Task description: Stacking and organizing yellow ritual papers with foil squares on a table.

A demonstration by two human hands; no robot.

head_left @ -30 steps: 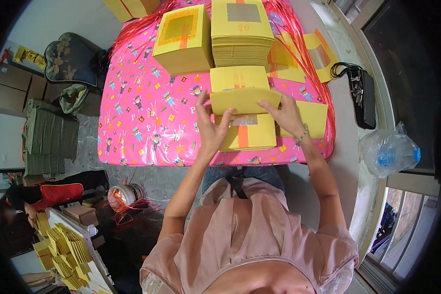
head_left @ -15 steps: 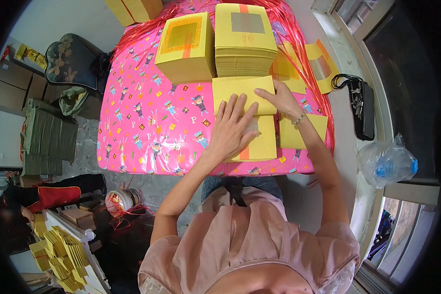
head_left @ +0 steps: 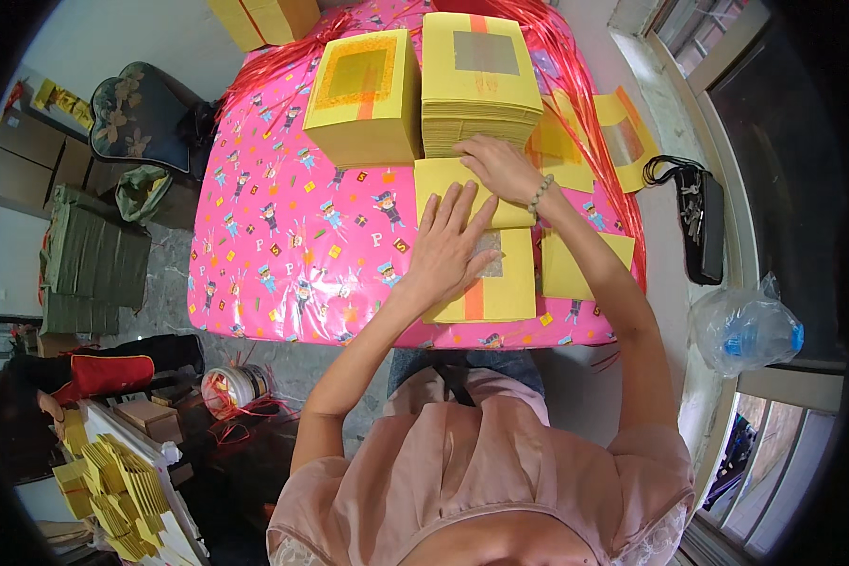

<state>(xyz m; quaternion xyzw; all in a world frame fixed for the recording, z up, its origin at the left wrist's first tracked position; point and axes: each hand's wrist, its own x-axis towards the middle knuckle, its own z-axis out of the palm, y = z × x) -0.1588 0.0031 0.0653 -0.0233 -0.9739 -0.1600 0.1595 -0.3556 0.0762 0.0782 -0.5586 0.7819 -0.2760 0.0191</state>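
Observation:
My left hand (head_left: 448,245) lies flat, fingers spread, on a yellow paper sheet with an orange stripe (head_left: 500,283) near the front edge of the table. My right hand (head_left: 495,165) rests on a folded yellow sheet (head_left: 443,179) just beyond, its fingers touching the foot of a tall stack of yellow sheets (head_left: 481,80). A bead bracelet is on my right wrist. A second, lower yellow stack (head_left: 363,94) stands to the left of the tall one.
The table wears a pink patterned cloth (head_left: 283,245). Loose yellow sheets (head_left: 575,269) and red plastic string (head_left: 585,104) lie on the right. A black key pouch (head_left: 703,226) and a plastic bottle (head_left: 750,330) sit on the ledge. Folded yellow papers (head_left: 113,481) lie lower left.
The sheet I held up in both hands has been laid down. My left hand now presses flat on it, and my right hand has moved forward toward the tall stack.

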